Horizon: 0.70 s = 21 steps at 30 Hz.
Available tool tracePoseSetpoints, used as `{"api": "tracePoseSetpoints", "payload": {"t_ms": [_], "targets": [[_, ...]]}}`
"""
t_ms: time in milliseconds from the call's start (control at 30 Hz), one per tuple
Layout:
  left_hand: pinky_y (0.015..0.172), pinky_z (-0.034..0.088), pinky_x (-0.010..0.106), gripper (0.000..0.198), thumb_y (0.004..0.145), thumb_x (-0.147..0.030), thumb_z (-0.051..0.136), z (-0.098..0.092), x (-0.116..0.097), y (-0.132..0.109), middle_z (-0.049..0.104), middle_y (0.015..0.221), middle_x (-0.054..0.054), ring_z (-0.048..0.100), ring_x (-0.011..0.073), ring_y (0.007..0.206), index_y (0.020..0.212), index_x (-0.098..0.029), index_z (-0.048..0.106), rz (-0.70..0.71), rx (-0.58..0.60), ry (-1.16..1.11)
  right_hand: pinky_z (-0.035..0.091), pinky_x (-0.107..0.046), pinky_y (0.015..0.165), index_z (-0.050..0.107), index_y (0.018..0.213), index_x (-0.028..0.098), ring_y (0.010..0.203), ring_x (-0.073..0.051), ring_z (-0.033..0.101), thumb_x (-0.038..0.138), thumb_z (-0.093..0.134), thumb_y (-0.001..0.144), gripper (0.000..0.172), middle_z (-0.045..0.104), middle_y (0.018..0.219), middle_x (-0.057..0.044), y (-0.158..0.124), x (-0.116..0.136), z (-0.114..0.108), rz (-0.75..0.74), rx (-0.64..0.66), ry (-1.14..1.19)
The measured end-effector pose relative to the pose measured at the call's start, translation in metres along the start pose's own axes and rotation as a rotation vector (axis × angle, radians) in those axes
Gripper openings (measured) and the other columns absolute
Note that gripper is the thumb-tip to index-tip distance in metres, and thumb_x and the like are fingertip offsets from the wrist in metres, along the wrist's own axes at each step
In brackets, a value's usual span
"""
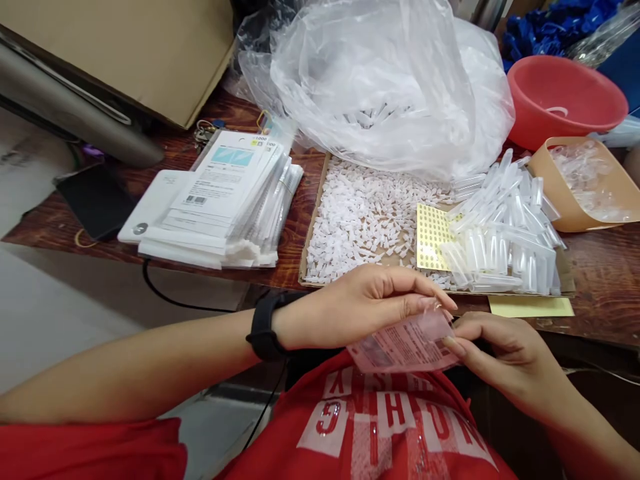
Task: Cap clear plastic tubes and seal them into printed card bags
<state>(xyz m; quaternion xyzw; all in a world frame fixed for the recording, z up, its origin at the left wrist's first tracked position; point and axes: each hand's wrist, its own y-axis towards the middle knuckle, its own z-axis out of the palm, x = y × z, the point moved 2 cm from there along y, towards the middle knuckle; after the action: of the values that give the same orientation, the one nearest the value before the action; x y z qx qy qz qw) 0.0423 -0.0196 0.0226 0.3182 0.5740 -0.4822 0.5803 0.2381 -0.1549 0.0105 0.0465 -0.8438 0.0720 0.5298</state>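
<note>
A clear plastic packet [407, 343] with printed text hangs between my two hands, low in front of the red shirt. My left hand [365, 300], with a black band at its wrist, pinches the packet's upper edge near its right end. At the packet's right end, my right hand [500, 347] grips it between thumb and fingers. Just beyond my hands lies a cardboard tray [303, 257] with many small white plastic pieces [350, 220], a yellow sticker sheet [433, 237] and a heap of clear plastic tubes [505, 240].
Stacked printed packets [220, 193] lie left of the tray, beside a black object [95, 200]. Behind the tray rests a large clear plastic bag [380, 80]. A red bowl [565, 100] and an orange container [595, 183] stand at the right. A cardboard box [135, 53] is back left.
</note>
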Motion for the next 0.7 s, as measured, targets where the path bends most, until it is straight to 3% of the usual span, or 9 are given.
{"api": "tracePoseSetpoints", "payload": {"t_ms": [100,167,233,333,500,633,700], "targets": [[0.112,0.050,0.029,0.025,0.109,-0.026,0.057,0.003,0.004,-0.004,0.076,0.140,0.010,0.069,0.0182,0.131,0.126,-0.016,0.073,-0.040,-0.013,-0.123,0.056,-0.018,0.065,0.076,0.084,0.023,0.067,-0.012,0.072,0.032,0.071,0.100,0.020,0.078,0.078,0.000,-0.004,-0.003,-0.001,0.005,-0.071,0.014],[0.113,0.049,0.028,0.034,0.109,-0.027,0.059,0.000,0.007,-0.008,0.068,0.151,0.009,0.063,0.0179,0.139,0.142,-0.019,0.065,-0.108,0.048,-0.136,0.057,-0.018,0.063,0.077,0.082,0.023,0.065,-0.013,0.071,0.033,0.074,0.098,0.019,0.077,0.076,0.000,-0.007,-0.005,-0.003,0.015,-0.158,0.011],[0.106,0.052,0.026,0.040,0.109,-0.031,0.060,-0.006,0.010,-0.013,0.069,0.150,0.008,0.066,0.0180,0.134,0.148,-0.022,0.062,-0.227,0.134,-0.108,0.057,-0.019,0.062,0.077,0.079,0.023,0.064,-0.013,0.071,0.034,0.075,0.097,0.021,0.077,0.075,-0.001,-0.009,-0.009,-0.005,0.044,-0.196,0.017],[0.089,0.055,0.023,0.039,0.109,-0.039,0.059,-0.015,0.013,-0.021,0.079,0.131,0.007,0.074,0.0177,0.109,0.140,-0.019,0.071,-0.365,0.199,-0.048,0.059,-0.020,0.063,0.080,0.087,0.025,0.066,-0.015,0.073,0.042,0.074,0.098,0.021,0.078,0.077,-0.002,-0.005,-0.013,-0.011,0.121,-0.063,0.089],[0.073,0.049,0.019,0.034,0.105,-0.042,0.064,-0.015,0.005,-0.023,0.083,0.114,0.001,0.073,0.0154,0.092,0.126,-0.022,0.080,-0.450,0.226,0.169,0.061,-0.019,0.071,0.084,0.100,0.028,0.077,-0.014,0.076,0.053,0.073,0.097,0.027,0.081,0.085,-0.002,0.026,-0.004,-0.033,0.276,0.076,0.170],[0.061,0.040,0.017,0.030,0.104,-0.040,0.062,-0.009,-0.004,-0.019,0.082,0.094,-0.004,0.067,0.0114,0.076,0.120,-0.027,0.083,-0.455,0.284,0.352,0.056,-0.019,0.068,0.084,0.099,0.028,0.079,-0.014,0.073,0.047,0.082,0.091,0.021,0.081,0.089,-0.001,0.052,0.010,-0.030,0.449,0.515,0.164],[0.057,0.037,0.018,0.030,0.103,-0.039,0.062,-0.008,-0.007,-0.018,0.077,0.082,-0.005,0.061,0.0097,0.067,0.120,-0.029,0.084,-0.447,0.308,0.413,0.049,-0.018,0.060,0.083,0.092,0.026,0.071,-0.013,0.067,0.046,0.082,0.089,0.020,0.078,0.081,0.000,0.059,0.013,-0.025,0.515,0.634,0.141]]}}
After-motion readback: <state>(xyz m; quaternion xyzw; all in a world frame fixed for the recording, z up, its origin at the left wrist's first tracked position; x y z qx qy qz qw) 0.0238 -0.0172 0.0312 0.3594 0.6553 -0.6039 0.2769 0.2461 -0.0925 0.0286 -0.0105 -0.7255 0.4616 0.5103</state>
